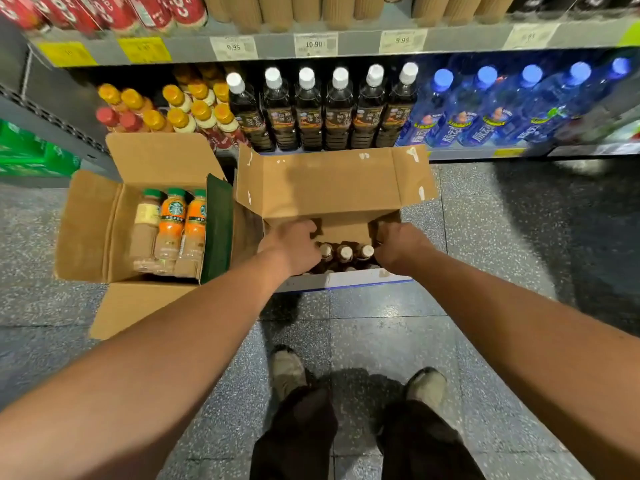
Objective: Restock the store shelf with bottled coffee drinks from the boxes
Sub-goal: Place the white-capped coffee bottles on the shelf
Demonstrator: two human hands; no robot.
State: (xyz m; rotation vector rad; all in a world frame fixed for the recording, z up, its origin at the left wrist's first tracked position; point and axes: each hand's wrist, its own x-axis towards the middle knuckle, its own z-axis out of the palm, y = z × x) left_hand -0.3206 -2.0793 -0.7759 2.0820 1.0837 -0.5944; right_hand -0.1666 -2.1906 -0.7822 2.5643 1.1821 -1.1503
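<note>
Two open boxes are parked side by side on the speckled tile floor [485,237]: a smaller box [93,230] and a bigger box [329,188], just in front of the bottom shelf [460,154]. The shelf is stocked with orange-capped bottles [201,109], dark white-capped bottles [308,112] and blue bottles [485,112].

The bare left arm [166,344] and bare right arm [526,317] reach straight out and down, a little apart. The left grip [294,247] shows its back, fingers curled downward. The right grip [398,249] is turned the same way, fingers bent under too.
</note>
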